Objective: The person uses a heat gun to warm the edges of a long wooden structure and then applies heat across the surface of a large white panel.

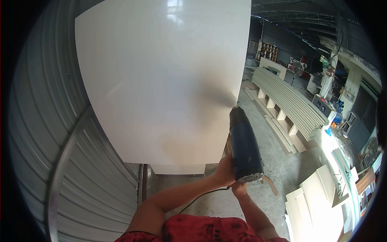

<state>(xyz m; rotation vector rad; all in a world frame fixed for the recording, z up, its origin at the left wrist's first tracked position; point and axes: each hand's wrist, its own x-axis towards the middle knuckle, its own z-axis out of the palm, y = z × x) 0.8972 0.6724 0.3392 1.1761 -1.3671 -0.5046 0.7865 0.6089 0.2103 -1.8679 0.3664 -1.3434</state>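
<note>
A dark blue heat gun (246, 147) points up and away, its nozzle beside the right edge of a large glossy white panel (157, 84). My left hand (225, 171) is wrapped round the heat gun near its lower end, fingers mostly hidden behind the body. Below the tool is my right hand (239, 188), partly covered by it; what its fingers hold cannot be made out. A black cord (201, 195) runs down to the left from the hands. The nozzle casts a soft dark reflection on the panel.
Corrugated metal wall (36, 133) with a curved rail on the left. Stacked long ribbed panels (286, 101) lie on the concrete floor at right. White boards (314, 197) lean at lower right. Shelves and a workbench stand farther back.
</note>
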